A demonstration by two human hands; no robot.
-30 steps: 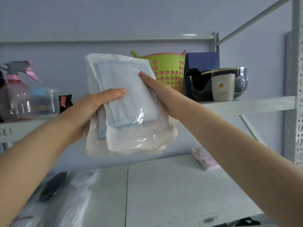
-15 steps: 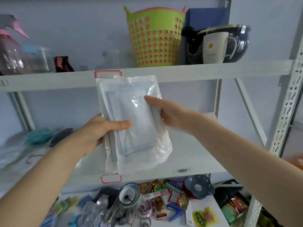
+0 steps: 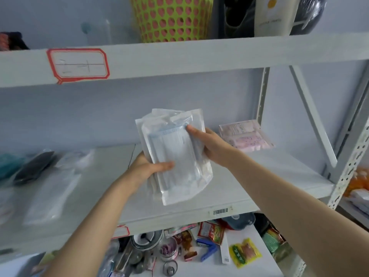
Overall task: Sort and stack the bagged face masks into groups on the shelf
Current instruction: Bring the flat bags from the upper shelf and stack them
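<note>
both hands on the stack of bagged masks (image 3: 173,148), held in the air above the middle shelf (image 3: 269,176), tilted, not touching the board. left hand (image 3: 143,170) grips the lower left edge, thumb across the front, fingers hidden behind. right hand (image 3: 213,148) pinches the upper right edge, thumb on the top bag near the blue mask's corner.

handling, as a judgement: light, soft, floppy. clear film is slick, so the bags likely slide on each other and fan out; edges already sit uneven at the top. nothing fragile, but a one-corner pinch would let the lower bags droop or slip out. best hold looks like what she has: opposite edges, thumbs in front and fingers behind, squeezing over the mask body rather than the empty film margin at the bottom.

pink pack (image 3: 245,134) lies at the back right of the same shelf, just beyond the right hand. loose bags (image 3: 50,196) lie at the left, blurred, well apart from the stack.
</note>
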